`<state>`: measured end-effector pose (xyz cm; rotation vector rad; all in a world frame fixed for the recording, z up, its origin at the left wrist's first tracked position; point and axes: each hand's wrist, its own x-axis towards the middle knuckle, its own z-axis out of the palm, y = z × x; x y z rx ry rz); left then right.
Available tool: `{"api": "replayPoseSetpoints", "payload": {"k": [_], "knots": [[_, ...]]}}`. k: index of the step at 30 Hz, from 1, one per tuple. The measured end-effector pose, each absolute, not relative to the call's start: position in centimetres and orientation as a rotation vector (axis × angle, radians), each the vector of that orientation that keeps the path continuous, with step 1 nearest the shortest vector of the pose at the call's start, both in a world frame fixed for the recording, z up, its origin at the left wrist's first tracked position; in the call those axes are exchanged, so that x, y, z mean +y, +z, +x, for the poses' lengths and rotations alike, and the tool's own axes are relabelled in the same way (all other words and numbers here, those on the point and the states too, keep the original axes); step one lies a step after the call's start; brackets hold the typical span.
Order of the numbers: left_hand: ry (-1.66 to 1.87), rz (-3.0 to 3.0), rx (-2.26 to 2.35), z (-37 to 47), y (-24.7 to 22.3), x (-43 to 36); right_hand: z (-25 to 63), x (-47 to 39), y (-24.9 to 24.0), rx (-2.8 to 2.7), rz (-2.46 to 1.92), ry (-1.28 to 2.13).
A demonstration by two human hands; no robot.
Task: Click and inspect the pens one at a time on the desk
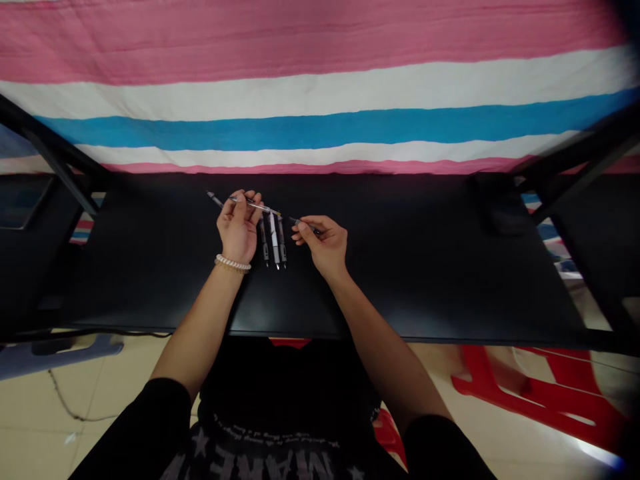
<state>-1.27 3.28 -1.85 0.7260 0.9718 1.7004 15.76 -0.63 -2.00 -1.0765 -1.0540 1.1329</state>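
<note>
My left hand [239, 227], palm turned up, pinches a slim, clear pen part [260, 206] that points right and ends in a yellowish tip. My right hand [323, 241] grips a short dark pen part [296, 221] between thumb and fingers, its end facing the clear one with a small gap between. Under and between the hands lie a dark pen [265, 247], a white-and-grey pen [274, 240] and a second dark pen [283, 247], side by side on the black table. A grey pen piece [215, 199] shows left of my left hand; whether it is held, I cannot tell.
The black table [425, 280] has dark metal supports [60, 173] at its sides. A striped cloth [320, 93] hangs along the back edge. A dark object [497, 203] sits at the far right. Below are a red plastic stool [540, 393] and a bluish stool [60, 357].
</note>
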Motion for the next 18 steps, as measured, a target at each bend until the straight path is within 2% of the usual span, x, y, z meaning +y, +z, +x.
{"api": "replayPoseSetpoints", "payload": {"k": [10, 14, 18], "knots": [[1.497, 0.698, 0.827, 1.7, -0.5, 1.6, 15.1, -1.2, -2.0, -1.006, -1.103, 1.178], [1.470, 0.708, 0.820, 1.3, -0.6, 1.8, 15.2, -1.1, -2.1, -1.085, -1.144, 1.313], [1.530, 0.698, 0.813, 0.8, -0.7, 2.2, 15.5, -1.1, -2.2, -1.173, -1.101, 1.119]]}}
